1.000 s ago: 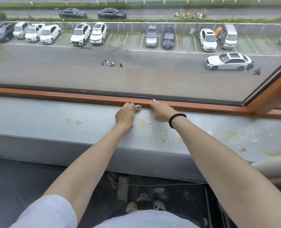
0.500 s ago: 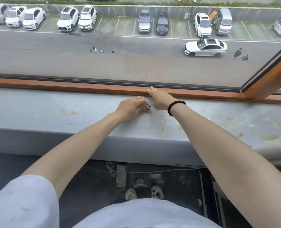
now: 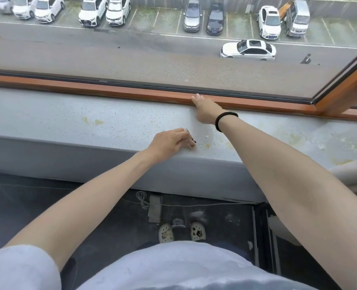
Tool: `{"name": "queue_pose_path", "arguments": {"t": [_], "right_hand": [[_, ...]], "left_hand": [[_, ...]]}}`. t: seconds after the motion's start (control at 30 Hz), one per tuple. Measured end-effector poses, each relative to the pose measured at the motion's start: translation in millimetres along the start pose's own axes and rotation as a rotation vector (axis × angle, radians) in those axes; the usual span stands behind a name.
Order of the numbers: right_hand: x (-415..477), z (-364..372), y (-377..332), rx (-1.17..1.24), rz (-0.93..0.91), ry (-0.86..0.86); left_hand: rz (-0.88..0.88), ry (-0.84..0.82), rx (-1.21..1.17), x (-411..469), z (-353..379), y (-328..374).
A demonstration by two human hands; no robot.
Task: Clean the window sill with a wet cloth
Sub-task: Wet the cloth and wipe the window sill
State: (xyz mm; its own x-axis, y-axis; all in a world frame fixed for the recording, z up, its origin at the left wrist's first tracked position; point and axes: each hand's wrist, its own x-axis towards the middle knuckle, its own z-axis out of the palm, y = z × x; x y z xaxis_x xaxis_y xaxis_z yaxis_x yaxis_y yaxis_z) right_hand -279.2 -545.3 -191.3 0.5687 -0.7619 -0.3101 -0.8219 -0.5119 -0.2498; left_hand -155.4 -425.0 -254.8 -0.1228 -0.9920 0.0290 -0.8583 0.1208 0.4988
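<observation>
The grey speckled window sill (image 3: 58,120) runs across the view and carries yellow stains (image 3: 99,122), with more to the right. My left hand (image 3: 170,141) lies near the sill's front edge, its fingers curled over a small white cloth (image 3: 186,129), of which only a corner shows. My right hand (image 3: 204,110), with a black band on the wrist, reaches to the back of the sill. Its straight fingertips touch the orange window frame (image 3: 131,92).
The closed window pane (image 3: 173,65) looks down on a street with parked cars. An angled orange frame bar (image 3: 345,88) rises at the right. Below the sill lies a dark floor with a cable (image 3: 142,198) and my white shoes (image 3: 165,232).
My left hand has drawn back from the window frame toward the sill's front edge. My right hand stays at the frame. The view has tilted down a little.
</observation>
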Motion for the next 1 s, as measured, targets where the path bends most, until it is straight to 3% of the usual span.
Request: {"name": "queue_pose_path", "arguments": {"t": [0.13, 0.27, 0.43, 0.6, 0.8, 1.0], "right_hand": [[-12.1, 11.7, -6.5, 0.114, -0.063, 0.068], [-32.4, 13.4, -6.2, 0.188, -0.042, 0.029], [-52.1, 8.8, 17.1, 0.228, 0.031, 0.014], [-67.4, -3.1, 40.0, 0.331, 0.047, 0.065], [-75.0, -16.7, 53.6, 0.714, 0.084, 0.058], [-88.5, -24.7, 63.6, 1.038, 0.027, -0.084]], "left_hand": [[0.005, 0.006, -0.002, -19.4, 6.1, 11.7], [-0.009, -0.019, -0.083, -32.5, 6.9, 24.8], [-0.045, -0.191, -0.286, -38.3, 3.3, 42.8], [-0.136, -0.133, -0.583, -18.7, -17.9, 65.6], [-0.377, -0.010, -0.865, 9.4, -48.9, 64.9], [-0.427, -0.125, -1.034, 25.9, -66.8, 63.8]]}}
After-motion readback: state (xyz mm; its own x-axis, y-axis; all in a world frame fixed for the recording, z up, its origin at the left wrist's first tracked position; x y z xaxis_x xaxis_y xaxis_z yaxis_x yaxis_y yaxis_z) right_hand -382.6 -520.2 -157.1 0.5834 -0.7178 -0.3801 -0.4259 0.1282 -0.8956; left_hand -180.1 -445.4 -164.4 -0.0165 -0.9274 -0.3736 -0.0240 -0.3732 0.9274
